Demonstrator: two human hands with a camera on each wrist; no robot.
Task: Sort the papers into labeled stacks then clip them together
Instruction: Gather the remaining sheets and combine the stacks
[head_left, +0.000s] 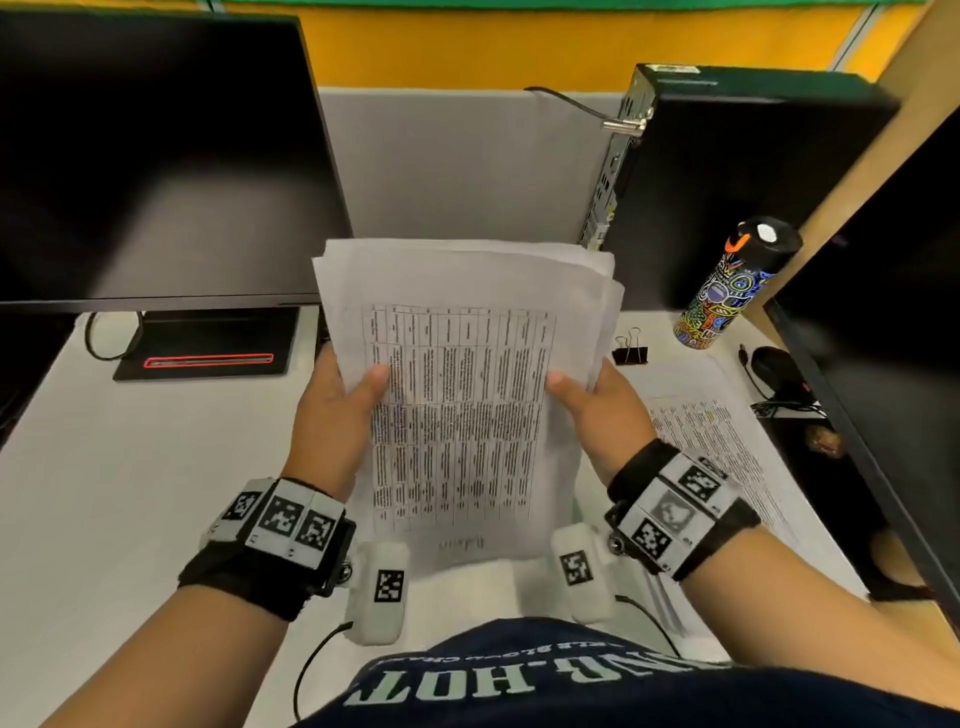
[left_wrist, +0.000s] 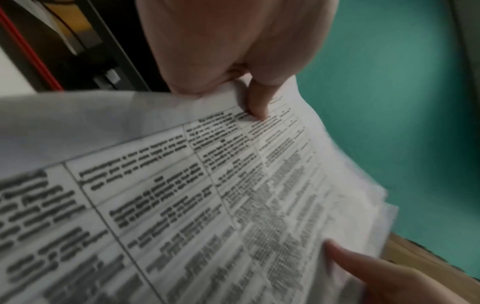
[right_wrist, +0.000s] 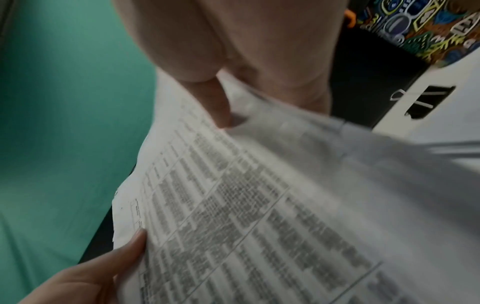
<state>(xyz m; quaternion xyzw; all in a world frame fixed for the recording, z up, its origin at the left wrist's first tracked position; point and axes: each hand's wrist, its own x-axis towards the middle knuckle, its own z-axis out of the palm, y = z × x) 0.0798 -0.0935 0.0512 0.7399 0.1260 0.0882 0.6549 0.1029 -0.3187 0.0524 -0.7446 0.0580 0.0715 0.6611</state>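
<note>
While I stand at the white desk (head_left: 130, 467), a black monitor (head_left: 156, 156) fills my upper left on its stand, a black computer tower (head_left: 737, 182) stands upright at the back right against the grey partition, and a second dark screen edge (head_left: 883, 322) runs down the far right. Next in size: the stack of papers (head_left: 462, 395), raised off the desk between my hands and tilted toward me, top sheet printed with a dense table, the sheets behind fanned unevenly at the far edge. More printed sheets (head_left: 727, 441) lie flat on the desk to my right, beside my right wrist. A bottle (head_left: 727, 286) with a bright doodle pattern and black cap stands upright near the tower. My left hand (head_left: 332, 410) grips the stack's left edge, thumb pressed on the top sheet; the left wrist view shows that thumb (left_wrist: 257, 102) flat on the print. My right hand (head_left: 602, 415) grips the right edge in the same way, thumb (right_wrist: 221, 111) pinching down on top. The fingers of both hands are behind the sheets, so I cannot tell how they lie. A black mouse (head_left: 774, 369) sits at the far right. Smallest: a black binder clip (head_left: 629, 349), handles up, on the desk just beyond the right hand, apart from the stack.
</note>
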